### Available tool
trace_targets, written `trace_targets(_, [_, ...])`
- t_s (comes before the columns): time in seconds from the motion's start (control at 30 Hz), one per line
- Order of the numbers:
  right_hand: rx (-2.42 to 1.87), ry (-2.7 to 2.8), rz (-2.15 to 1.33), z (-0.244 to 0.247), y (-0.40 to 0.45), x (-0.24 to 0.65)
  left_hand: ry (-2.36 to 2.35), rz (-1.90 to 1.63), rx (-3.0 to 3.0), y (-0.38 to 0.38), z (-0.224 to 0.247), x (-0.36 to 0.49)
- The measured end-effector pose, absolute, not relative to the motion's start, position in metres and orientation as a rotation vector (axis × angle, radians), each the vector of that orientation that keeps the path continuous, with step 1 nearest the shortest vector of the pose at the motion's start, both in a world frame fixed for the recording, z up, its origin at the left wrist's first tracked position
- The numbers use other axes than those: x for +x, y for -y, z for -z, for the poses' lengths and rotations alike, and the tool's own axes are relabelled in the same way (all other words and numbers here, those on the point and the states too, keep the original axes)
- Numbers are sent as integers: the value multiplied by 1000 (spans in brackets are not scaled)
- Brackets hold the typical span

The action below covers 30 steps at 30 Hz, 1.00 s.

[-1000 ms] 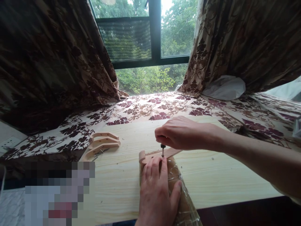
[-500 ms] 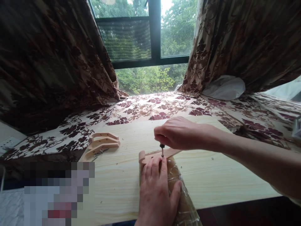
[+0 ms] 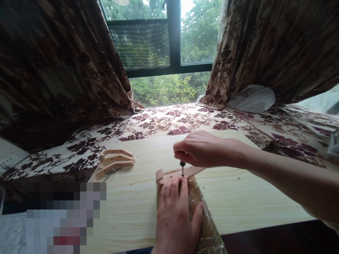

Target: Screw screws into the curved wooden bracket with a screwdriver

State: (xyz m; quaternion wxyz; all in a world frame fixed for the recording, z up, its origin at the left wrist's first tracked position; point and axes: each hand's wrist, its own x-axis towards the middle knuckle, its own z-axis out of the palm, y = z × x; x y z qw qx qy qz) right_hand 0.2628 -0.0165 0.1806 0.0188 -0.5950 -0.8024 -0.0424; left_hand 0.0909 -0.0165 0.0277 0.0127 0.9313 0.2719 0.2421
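My right hand (image 3: 194,150) is closed in a fist around the handle of a screwdriver (image 3: 182,168), which stands upright. The handle is mostly hidden in the fist; a dark collar and thin metal shaft show below. The shaft's lower end meets a pale wooden piece (image 3: 194,171) with a curled end and a dark hole. My left hand (image 3: 176,215) lies flat with fingers stretched forward onto that piece, the index fingertip beside the shaft. Under the piece and my left palm is a cardboard block wrapped in clear tape (image 3: 209,225).
Several similar wooden pieces (image 3: 119,157) lie on the left of the pale wooden board (image 3: 132,204), with thin metal bits (image 3: 112,171) beside them. Small crumbs dot the board. Beyond are a floral cloth (image 3: 169,118), a white plastic bag (image 3: 253,98), curtains and a window. A pixelated patch covers the lower left.
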Motion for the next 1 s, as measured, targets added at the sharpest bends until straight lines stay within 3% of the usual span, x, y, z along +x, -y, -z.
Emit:
trace_targets(0.3, [-1744,2570,-47,-196,24,258,-839,-759,2922,17,-26,90])
trace_targets(0.57, [-1846,2486,180,-177,13,262,-840,-749,2896,18,-28,91])
trace_targets(0.83, [-1763,2583,-24,-192,25,257,-847,-753,2906,18,-27,90])
trace_targets(1.0, [-1813,2503,65,-174,21,258,-847,-752,2897,17,-27,91])
